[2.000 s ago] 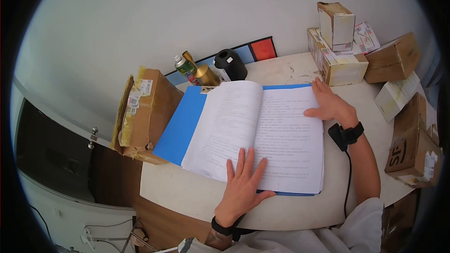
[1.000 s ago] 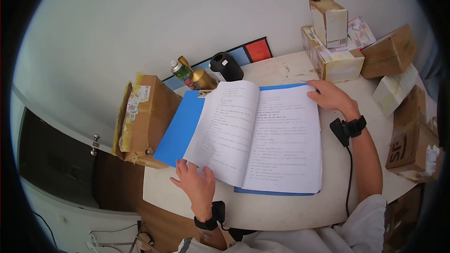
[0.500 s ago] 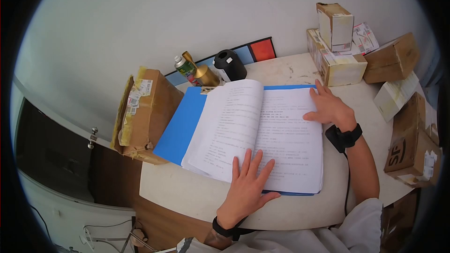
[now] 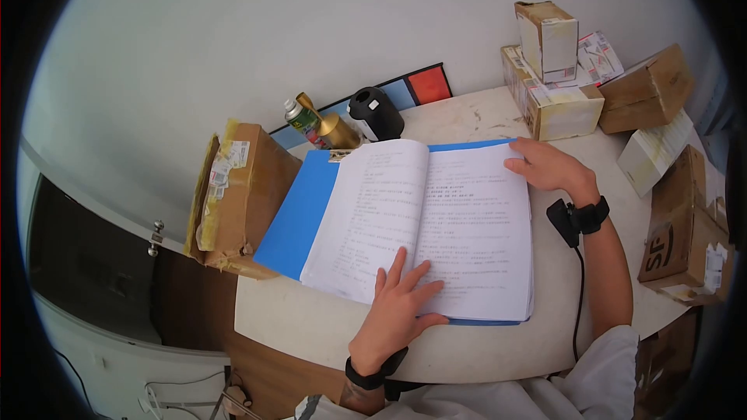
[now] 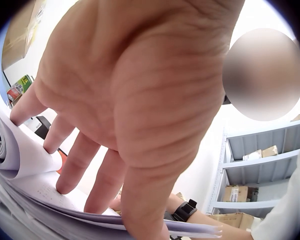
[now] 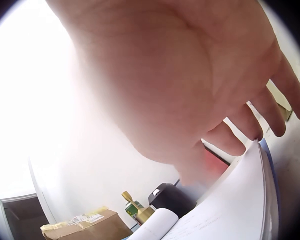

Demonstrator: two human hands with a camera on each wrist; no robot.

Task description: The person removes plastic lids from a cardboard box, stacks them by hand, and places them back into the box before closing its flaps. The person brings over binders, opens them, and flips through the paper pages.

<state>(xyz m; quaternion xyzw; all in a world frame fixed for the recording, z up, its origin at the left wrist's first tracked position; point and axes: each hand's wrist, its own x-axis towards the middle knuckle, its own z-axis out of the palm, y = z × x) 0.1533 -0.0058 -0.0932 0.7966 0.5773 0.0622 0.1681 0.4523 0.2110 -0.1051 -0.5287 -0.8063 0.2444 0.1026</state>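
Note:
A thick stack of printed pages [image 4: 476,210] lies open on a blue clip folder [image 4: 299,218], its turned leaves curving over to the left. My left hand [image 4: 393,315] rests with spread fingers on the lower middle of the pages, by the fold. In the left wrist view, fingertips [image 5: 65,185] touch the paper, and the thumb lies at the stack's lower edge. My right hand [image 4: 552,167] is at the upper right corner, thumb over the page. The right wrist view has its other fingers [image 6: 272,125] extended at the stack's side edge.
A taped cardboard box [image 4: 245,194] stands left of the folder. Behind are a spray can [image 4: 303,118], a brass-coloured container [image 4: 337,132] and a black canister [image 4: 375,113]. Several cartons [image 4: 564,105] are piled at the right, including a brown box [image 4: 675,225]. A cable [image 4: 580,295] runs down from my right wrist.
My left hand has gone from the left page's lower corner back to the fold. The left leaves, raised a second ago, lie lower. My right hand's fingers, spread half a second ago, are closer together.

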